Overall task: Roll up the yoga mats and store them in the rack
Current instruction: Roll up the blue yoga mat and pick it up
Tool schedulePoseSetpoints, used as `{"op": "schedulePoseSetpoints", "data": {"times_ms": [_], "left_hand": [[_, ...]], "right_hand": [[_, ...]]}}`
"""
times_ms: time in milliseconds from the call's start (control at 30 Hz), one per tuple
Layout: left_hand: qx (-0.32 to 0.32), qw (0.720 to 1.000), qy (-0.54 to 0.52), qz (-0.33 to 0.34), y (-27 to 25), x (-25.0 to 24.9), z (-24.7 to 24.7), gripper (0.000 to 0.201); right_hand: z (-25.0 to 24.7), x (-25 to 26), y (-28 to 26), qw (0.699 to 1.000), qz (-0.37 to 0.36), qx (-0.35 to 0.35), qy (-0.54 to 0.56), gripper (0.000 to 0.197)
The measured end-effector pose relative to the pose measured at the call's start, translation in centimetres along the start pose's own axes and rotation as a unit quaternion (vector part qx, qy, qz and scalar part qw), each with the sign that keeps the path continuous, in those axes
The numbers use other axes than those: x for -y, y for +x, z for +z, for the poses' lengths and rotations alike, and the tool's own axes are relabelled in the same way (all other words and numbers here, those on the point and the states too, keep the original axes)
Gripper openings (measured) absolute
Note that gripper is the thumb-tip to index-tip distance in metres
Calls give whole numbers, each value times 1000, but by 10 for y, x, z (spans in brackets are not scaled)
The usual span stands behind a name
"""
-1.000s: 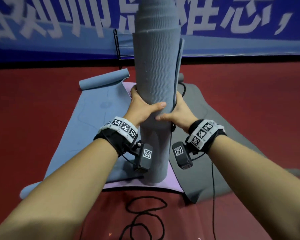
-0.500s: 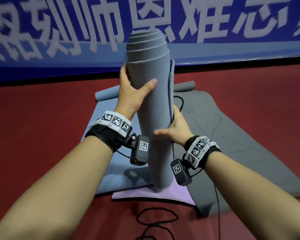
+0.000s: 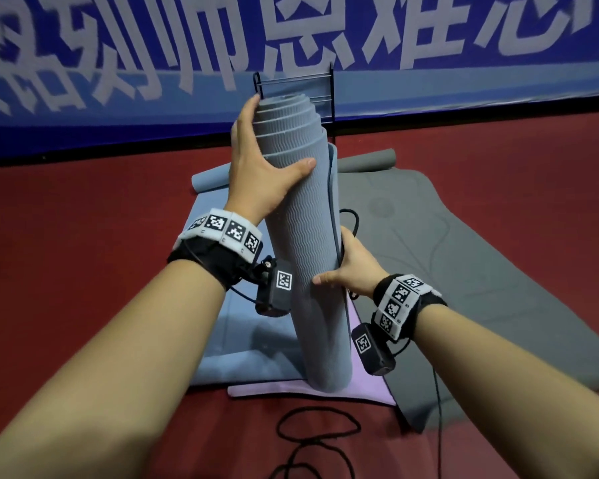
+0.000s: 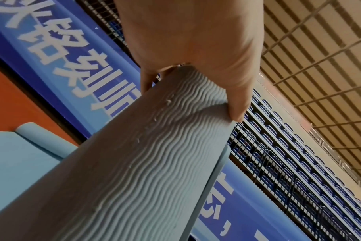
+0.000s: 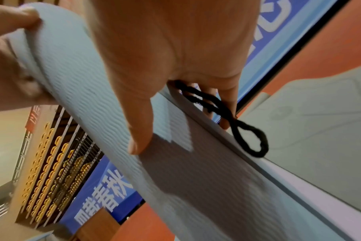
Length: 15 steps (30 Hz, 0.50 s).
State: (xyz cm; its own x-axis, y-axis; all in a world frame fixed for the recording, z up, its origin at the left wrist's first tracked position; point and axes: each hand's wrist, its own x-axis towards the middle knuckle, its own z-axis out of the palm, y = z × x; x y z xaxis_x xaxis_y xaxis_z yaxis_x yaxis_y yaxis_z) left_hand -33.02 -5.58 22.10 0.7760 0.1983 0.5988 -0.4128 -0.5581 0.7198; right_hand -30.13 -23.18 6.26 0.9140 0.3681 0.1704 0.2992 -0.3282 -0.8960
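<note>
Two hands clamp the rolled mat point(image 3: 305, 243), standing upright on the flat mats point(image 3: 498, 264): left hand point(image 3: 260, 171) near its top, right hand point(image 3: 351, 269) mid-roll, also pinching a black cord point(image 5: 233, 120). Soft, light foam, likely to unroll; grip over the loose edge. Rack point(image 3: 293, 88) behind.

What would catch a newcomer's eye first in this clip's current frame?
The rolled grey-blue mat stands on end at centre, its layers telescoped at the top. The left hand grips it near the top and the right hand lower down, with a black cord at its fingers. Behind it, a black wire rack stands against the blue banner; a dark grey mat lies unrolled at right.
</note>
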Motion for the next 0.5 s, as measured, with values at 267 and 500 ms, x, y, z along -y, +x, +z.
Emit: {"op": "schedulePoseSetpoints", "data": {"times_ms": [267,500], "left_hand": [[24,994,73,72,10,-4,17,102],[11,991,106,83,2,-15,31,104]], "right_hand": [[-34,23,5,993,-16,-19,118,70],[-45,29,4,984,-15,11,177,84]]}}
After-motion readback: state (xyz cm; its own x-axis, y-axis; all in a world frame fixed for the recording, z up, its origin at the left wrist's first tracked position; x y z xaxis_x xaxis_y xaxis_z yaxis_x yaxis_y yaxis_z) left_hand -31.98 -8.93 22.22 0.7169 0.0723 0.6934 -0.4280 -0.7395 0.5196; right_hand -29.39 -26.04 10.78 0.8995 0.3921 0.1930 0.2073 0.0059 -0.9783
